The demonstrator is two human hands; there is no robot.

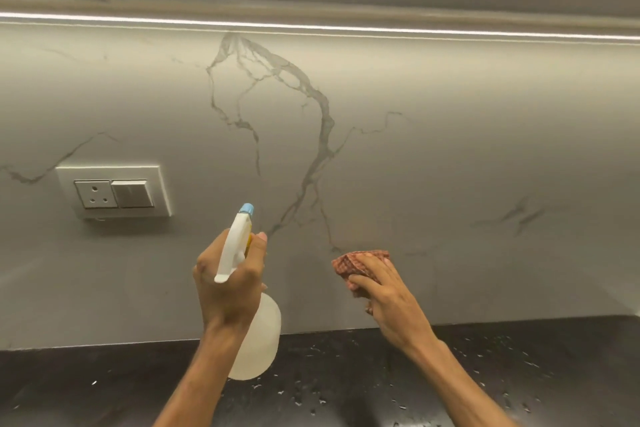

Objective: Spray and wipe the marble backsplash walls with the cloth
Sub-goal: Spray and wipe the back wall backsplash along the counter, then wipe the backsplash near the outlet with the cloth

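Observation:
The marble backsplash wall (pixel 433 156) is pale grey with dark veins and fills most of the view. My left hand (pixel 228 282) grips a white spray bottle (pixel 258 340) around its neck, a finger on the trigger. The bottle's blue nozzle (pixel 247 208) points up toward the wall. My right hand (pixel 389 298) presses a bunched red checked cloth (pixel 356 262) flat against the wall low down, right of the bottle. Part of the cloth is hidden under my fingers.
A white socket and switch plate (pixel 114 191) is set in the wall at the left. A dark stone countertop (pixel 346 381), speckled with droplets, runs along the bottom. A lit LED strip (pixel 311 27) runs under the cabinet above.

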